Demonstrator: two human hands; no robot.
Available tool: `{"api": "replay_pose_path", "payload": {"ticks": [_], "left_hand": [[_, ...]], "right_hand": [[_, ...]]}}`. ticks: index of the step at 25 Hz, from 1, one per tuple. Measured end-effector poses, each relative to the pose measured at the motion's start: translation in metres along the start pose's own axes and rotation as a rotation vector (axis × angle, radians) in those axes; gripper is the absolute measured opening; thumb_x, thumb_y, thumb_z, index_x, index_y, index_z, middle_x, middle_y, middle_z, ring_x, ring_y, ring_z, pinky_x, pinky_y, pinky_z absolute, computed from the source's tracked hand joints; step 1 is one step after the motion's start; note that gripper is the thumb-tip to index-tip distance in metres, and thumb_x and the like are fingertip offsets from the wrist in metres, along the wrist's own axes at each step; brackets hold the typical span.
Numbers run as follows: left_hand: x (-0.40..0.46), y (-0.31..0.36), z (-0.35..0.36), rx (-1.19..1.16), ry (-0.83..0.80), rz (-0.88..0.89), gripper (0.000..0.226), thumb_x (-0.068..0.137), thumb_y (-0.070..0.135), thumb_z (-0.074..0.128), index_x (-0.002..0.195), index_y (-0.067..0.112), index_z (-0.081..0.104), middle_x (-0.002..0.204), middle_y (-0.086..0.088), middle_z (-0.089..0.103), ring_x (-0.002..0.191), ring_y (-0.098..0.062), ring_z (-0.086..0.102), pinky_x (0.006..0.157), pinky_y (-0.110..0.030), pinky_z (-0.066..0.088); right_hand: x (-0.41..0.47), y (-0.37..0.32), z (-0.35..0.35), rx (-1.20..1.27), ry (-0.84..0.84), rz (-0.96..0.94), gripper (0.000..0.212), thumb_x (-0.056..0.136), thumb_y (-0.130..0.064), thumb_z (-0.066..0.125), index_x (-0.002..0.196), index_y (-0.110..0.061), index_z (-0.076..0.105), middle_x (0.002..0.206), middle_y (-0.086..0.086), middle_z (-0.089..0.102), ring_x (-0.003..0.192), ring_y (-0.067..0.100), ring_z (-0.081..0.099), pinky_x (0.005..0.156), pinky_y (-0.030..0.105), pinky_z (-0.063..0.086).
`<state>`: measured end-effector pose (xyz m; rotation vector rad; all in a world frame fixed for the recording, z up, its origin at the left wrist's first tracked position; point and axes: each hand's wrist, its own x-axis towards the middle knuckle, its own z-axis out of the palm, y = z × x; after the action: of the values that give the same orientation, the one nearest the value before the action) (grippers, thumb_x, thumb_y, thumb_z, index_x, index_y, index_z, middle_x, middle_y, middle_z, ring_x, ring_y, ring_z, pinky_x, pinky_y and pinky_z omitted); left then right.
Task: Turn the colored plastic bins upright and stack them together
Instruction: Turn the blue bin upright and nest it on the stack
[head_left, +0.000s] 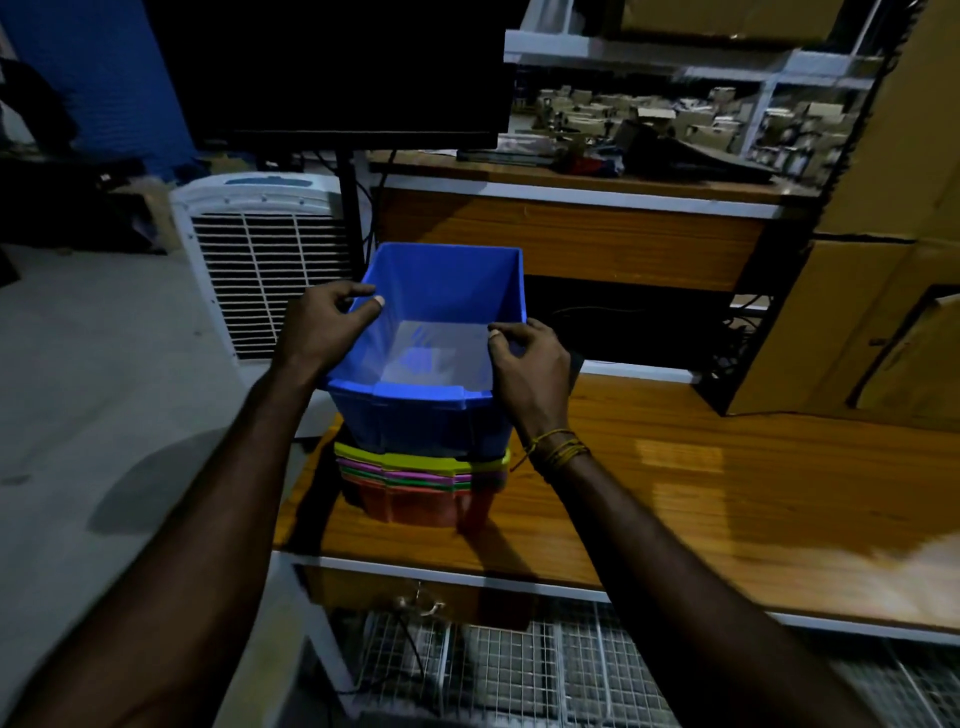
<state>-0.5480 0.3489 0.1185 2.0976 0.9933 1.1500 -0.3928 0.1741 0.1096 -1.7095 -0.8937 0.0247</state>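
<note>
Now I judge the task to be close to its end. I hold the blue rectangular plastic bin (431, 332) upright, with its open side up, directly over the nested stack of colored plastic bins (422, 480). My left hand (324, 325) pinches the left rim of the blue bin, thumb inside and fingers curled on the outer side. My right hand (527, 366) does the same on the right rim, so each grip is closed on the bin wall and neither hand is spread.

The stack stands at the near left corner of the wooden worktop (701, 493). In it I can see a yellow rim on top, then pink and green edges, and an orange-red bin at the bottom. All of these look already upright and nested. The bottom of the blue bin seems to enter the yellow one, but it sits high and I cannot tell if it is pressed down fully.

What is left, in my opinion, is only to push the blue bin down until it seats, then release it. I see no other loose bin on the worktop in this view.
</note>
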Motion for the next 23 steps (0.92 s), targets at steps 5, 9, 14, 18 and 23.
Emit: {"api": "replay_pose_path", "payload": {"ticks": [5,9,14,18,23], "left_hand": [[0.003,-0.004,0.004,0.027,-0.02,-0.02,0.031,0.088,0.032,0.068,0.112,0.013,0.072,0.113,-0.01,0.071,0.108,-0.024,0.065,0.093,-0.038,0.051],[0.001,-0.01,0.012,0.104,-0.052,-0.051,0.033,0.088,0.033,0.067,0.112,0.011,0.072,0.115,-0.012,0.07,0.109,-0.027,0.063,0.089,-0.037,0.049],[0.001,-0.025,0.02,0.115,-0.126,-0.113,0.035,0.088,0.037,0.067,0.112,0.013,0.072,0.118,-0.011,0.07,0.11,-0.027,0.063,0.091,-0.039,0.05],[-0.004,-0.035,0.03,0.144,-0.169,-0.145,0.035,0.088,0.037,0.067,0.114,0.013,0.072,0.122,-0.009,0.068,0.113,-0.027,0.061,0.094,-0.036,0.047],[-0.017,-0.056,0.045,0.227,-0.234,-0.192,0.038,0.086,0.037,0.069,0.115,0.013,0.07,0.129,-0.012,0.063,0.118,-0.028,0.058,0.097,-0.035,0.044]], "right_hand": [[0.003,0.01,0.006,-0.052,-0.036,0.014,0.027,0.092,-0.022,0.058,0.111,-0.008,0.071,0.136,0.015,0.053,0.128,0.026,0.048,0.103,0.032,0.039],[0.008,0.024,0.017,-0.124,-0.094,0.028,0.03,0.091,-0.023,0.058,0.113,-0.008,0.07,0.136,0.017,0.054,0.13,0.028,0.047,0.107,0.038,0.04],[0.005,0.042,0.028,-0.198,-0.15,0.039,0.03,0.091,-0.023,0.056,0.114,-0.008,0.069,0.125,0.015,0.059,0.113,0.029,0.058,0.099,0.035,0.044],[-0.004,0.057,0.036,-0.26,-0.201,0.07,0.033,0.094,-0.022,0.054,0.121,-0.007,0.064,0.128,0.015,0.054,0.108,0.028,0.058,0.077,0.008,0.035],[-0.013,0.076,0.044,-0.298,-0.272,0.095,0.034,0.097,-0.018,0.05,0.127,-0.004,0.059,0.135,0.016,0.045,0.108,0.03,0.058,0.078,0.001,0.027]]}}
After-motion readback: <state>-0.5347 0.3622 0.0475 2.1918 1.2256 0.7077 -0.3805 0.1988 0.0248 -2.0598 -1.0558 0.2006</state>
